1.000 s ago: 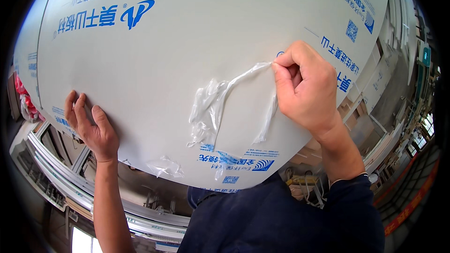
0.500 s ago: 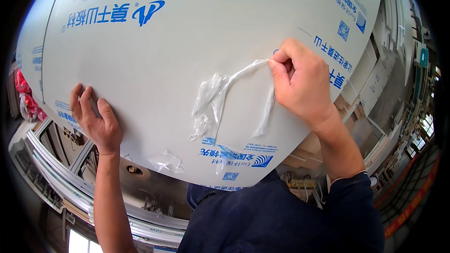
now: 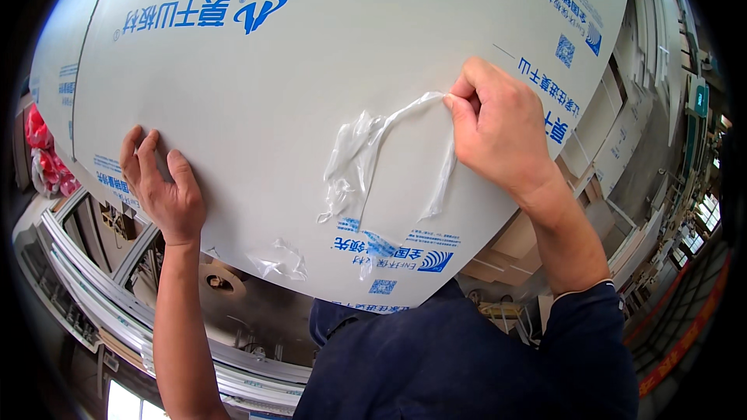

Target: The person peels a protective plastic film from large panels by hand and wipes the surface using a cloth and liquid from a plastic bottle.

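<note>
A large pale grey board (image 3: 296, 85) with blue print fills the middle of the head view. My right hand (image 3: 502, 128) pinches the end of a strip of clear plastic film (image 3: 412, 109) between thumb and bent fingers. From the pinch the strip runs left to a crumpled bunch (image 3: 350, 159) on the board, and another tail of it hangs below the hand. At the board's left side my left hand (image 3: 162, 187) rests with fingers spread, holding nothing. A smaller torn scrap of film (image 3: 282, 260) clings near the board's near edge.
Beneath the near edge runs a metal frame (image 3: 101, 264) with a round brown roll (image 3: 222, 281). Boards and panels (image 3: 510, 249) lean or lie at the right. Red and pink wrapped bundles (image 3: 45, 155) lie at far left.
Little differs. The board's print appears shifted slightly in view, and more of the brown roll shows under the near edge. My right hand keeps its pinch; the left stays on the board.
</note>
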`<state>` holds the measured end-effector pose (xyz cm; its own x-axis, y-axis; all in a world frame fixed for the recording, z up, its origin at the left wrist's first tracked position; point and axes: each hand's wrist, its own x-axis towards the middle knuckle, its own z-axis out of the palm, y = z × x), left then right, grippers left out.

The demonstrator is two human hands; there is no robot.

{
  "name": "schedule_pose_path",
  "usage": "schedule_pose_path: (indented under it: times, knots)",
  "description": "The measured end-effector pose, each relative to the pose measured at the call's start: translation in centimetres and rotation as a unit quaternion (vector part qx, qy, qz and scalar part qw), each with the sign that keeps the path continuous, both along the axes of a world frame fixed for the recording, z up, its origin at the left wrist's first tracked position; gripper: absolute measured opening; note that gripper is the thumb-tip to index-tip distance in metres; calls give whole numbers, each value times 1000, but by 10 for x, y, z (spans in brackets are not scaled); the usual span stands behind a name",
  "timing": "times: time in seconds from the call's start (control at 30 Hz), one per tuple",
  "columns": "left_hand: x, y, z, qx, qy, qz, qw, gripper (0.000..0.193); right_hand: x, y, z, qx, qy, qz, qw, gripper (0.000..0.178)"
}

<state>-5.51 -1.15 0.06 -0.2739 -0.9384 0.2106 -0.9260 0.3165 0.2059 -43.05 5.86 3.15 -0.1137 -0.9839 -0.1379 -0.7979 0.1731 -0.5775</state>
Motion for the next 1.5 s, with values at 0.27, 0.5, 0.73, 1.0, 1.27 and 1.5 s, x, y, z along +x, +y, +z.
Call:
schedule_pose_path:
  times: [0.27, 0.5, 0.73, 1.0, 1.27, 1.5]
  knots:
    - [-2, -1, -2, -14, 11, 3, 1000, 32, 4, 2, -2, -29, 71, 6, 997, 12]
    - [-2, 0, -4, -24, 17, 20, 999, 31, -3, 0, 2, 16, 1, -1, 1000, 12]
    - [-1, -1, -5, -32, 4, 23, 999, 32, 3, 4, 3, 45, 8, -18, 999, 13]
    - [2, -1, -9, -38, 8, 29, 999, 32, 16, 58, 4, -92, 59, 76, 991, 40]
    - [0, -1, -11, -49, 1, 43, 998, 34, 42, 116, 6, -72, 111, 177, 975, 50]
    - [-4, 0, -11, -48, 7, 74, 996, 36, 80, 199, 18, -23, 47, 190, 980, 59]
